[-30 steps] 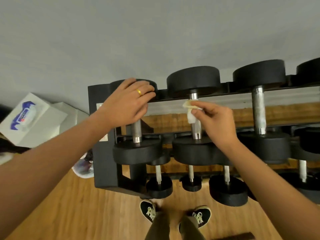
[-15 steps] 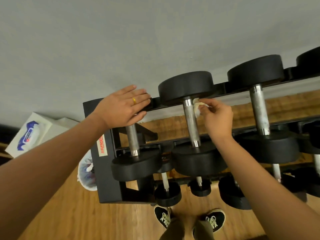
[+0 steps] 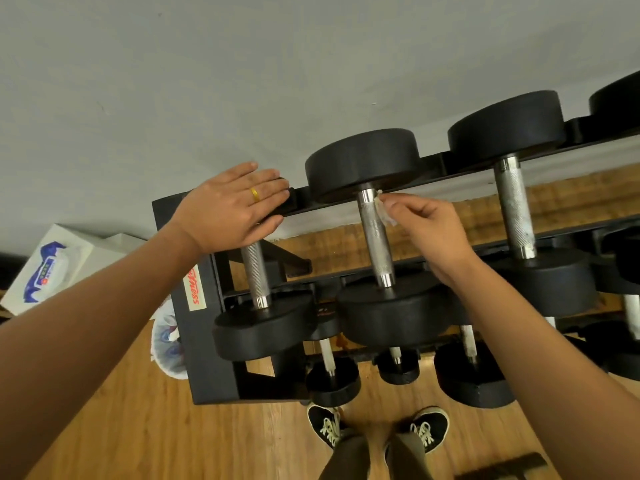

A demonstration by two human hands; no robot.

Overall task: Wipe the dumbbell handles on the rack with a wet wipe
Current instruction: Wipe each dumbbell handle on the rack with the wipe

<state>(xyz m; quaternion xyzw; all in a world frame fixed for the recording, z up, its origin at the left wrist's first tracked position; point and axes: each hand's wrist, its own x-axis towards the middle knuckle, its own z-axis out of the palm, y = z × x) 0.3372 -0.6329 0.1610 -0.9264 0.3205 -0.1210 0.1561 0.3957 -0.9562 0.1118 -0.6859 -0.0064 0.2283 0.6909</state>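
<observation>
Steel dumbbell handles point(image 3: 375, 244): three seen, top row | left hand point(image 3: 225, 213) flat, fingers straight | right hand point(image 3: 433, 233) pinches one wet wipe point(image 3: 382, 211)

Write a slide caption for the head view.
Right hand pinches a wet wipe against a dumbbell handle; left hand rests on the neighbouring dumbbell.

A small, crumpled white wet wipe point(image 3: 383, 212) presses against the upper right side of the middle dumbbell handle point(image 3: 374, 244), a knurled steel bar lying across the top tier of the black rack point(image 3: 207, 358) between the left handle point(image 3: 255, 271) and the right handle point(image 3: 515, 209).
</observation>
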